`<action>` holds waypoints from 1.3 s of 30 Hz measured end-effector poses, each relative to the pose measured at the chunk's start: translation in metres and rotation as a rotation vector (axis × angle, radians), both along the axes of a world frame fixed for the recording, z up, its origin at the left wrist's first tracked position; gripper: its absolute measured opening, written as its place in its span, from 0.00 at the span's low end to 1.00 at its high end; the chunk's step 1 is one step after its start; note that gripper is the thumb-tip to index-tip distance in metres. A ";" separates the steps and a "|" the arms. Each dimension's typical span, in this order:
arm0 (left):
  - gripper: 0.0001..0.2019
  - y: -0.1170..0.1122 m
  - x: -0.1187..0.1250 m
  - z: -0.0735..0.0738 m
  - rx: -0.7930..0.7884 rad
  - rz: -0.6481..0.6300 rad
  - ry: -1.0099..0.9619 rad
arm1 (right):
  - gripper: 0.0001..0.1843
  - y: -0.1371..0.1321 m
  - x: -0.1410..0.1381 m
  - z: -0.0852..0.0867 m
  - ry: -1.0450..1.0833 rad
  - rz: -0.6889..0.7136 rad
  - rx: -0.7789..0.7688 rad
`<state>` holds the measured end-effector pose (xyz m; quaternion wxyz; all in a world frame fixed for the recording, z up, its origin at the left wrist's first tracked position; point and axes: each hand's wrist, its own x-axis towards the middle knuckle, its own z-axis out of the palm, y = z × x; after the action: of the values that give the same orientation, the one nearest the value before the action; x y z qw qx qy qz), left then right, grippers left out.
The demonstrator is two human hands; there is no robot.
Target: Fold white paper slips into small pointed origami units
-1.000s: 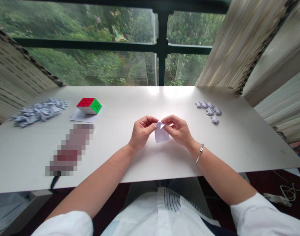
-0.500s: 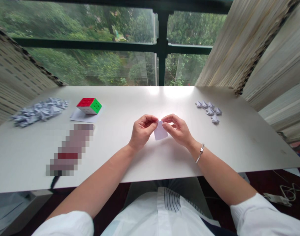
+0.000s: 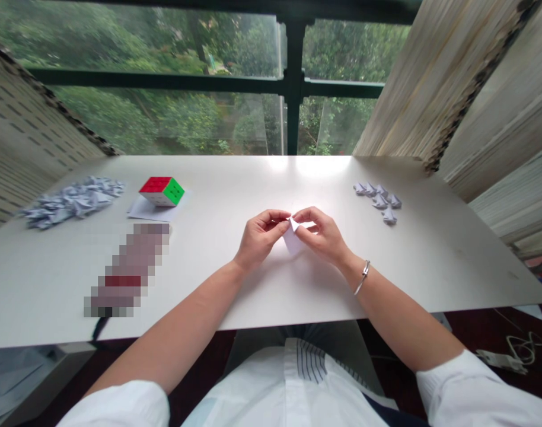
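A small white piece of paper (image 3: 292, 242) is held up between my two hands over the middle of the table. My left hand (image 3: 261, 238) pinches its upper left side between thumb and fingers. On the other side, my right hand (image 3: 321, 234) grips the upper right part, thumb in front. Between the thumbs, a folded corner stands out as a pointed flap. The lower part of the paper hangs below the fingertips. My fingers hide part of its top edge.
A pile of folded white paper pieces (image 3: 75, 201) lies at the far left of the white table (image 3: 200, 284). Beside it, a puzzle cube (image 3: 162, 191) rests on white paper sheets (image 3: 140, 212). A blurred-out object (image 3: 128, 267) lies nearer. Several folded pieces (image 3: 380, 198) sit at right.
The paper's rounded, bent top has become a pointed fold between my thumbs. My left hand has shifted slightly right, and the sheet's lower part has turned a little.
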<state>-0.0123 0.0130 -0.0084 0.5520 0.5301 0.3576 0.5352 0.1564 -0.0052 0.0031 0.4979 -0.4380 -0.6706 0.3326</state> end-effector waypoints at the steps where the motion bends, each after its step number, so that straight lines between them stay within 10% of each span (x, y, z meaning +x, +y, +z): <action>1: 0.11 0.000 0.000 0.000 -0.014 0.002 0.001 | 0.06 0.000 0.000 0.000 -0.012 -0.008 0.020; 27: 0.12 0.007 -0.002 0.000 -0.160 0.108 -0.019 | 0.07 -0.006 0.002 -0.004 -0.339 -0.291 0.411; 39: 0.15 0.003 0.004 -0.004 -0.079 0.048 -0.109 | 0.07 0.000 -0.002 -0.005 -0.141 -0.194 0.142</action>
<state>-0.0085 0.0162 -0.0126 0.5780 0.4696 0.3604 0.5616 0.1541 -0.0055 -0.0018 0.5090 -0.4868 -0.6802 0.2030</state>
